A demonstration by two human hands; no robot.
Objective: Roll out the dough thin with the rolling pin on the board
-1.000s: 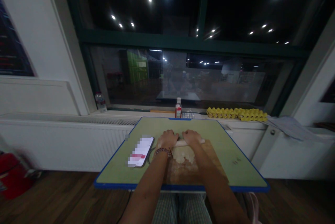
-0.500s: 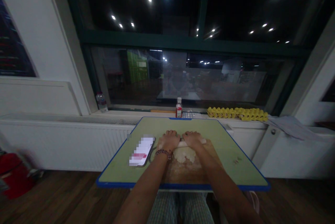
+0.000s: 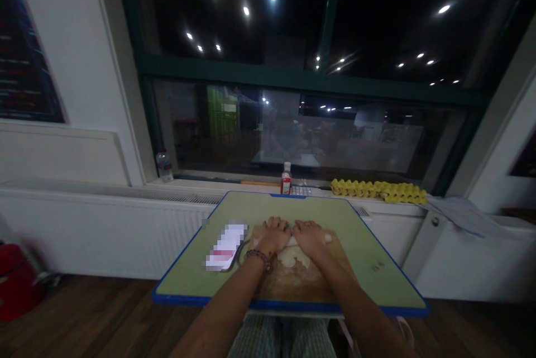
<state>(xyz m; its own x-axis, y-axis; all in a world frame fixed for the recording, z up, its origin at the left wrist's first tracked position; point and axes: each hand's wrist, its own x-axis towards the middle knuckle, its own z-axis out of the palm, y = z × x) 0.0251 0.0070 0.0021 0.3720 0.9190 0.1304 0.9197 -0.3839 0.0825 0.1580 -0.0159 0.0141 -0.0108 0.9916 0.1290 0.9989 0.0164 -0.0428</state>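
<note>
A pale rolling pin [image 3: 327, 239] lies crosswise on a wooden cutting board [image 3: 299, 285]. My left hand [image 3: 273, 234], with a beaded bracelet at the wrist, rests palm down over the pin's left part, its fingers stretched out forward. My right hand [image 3: 309, 236] lies over the pin's right part, fingers extended and angled toward the left hand. Most of the pin is hidden under both hands; its right end and a short middle stretch show. A flattened piece of dough [image 3: 293, 257] with an uneven edge lies on the board on the near side of the pin.
A phone [image 3: 226, 247] lies left of the board on the green folding table [image 3: 188, 282]. Beyond the table, the windowsill holds a red-labelled bottle [image 3: 286, 179], yellow egg trays [image 3: 377, 190] and a clear bottle [image 3: 164, 165]. A white radiator [image 3: 104, 235] stands behind.
The view has tilted slightly up, so the table sits lower in the picture. Both hands remain on the rolling pin, with the left fingers stretched out a little more. Less dough shows on the near side.
</note>
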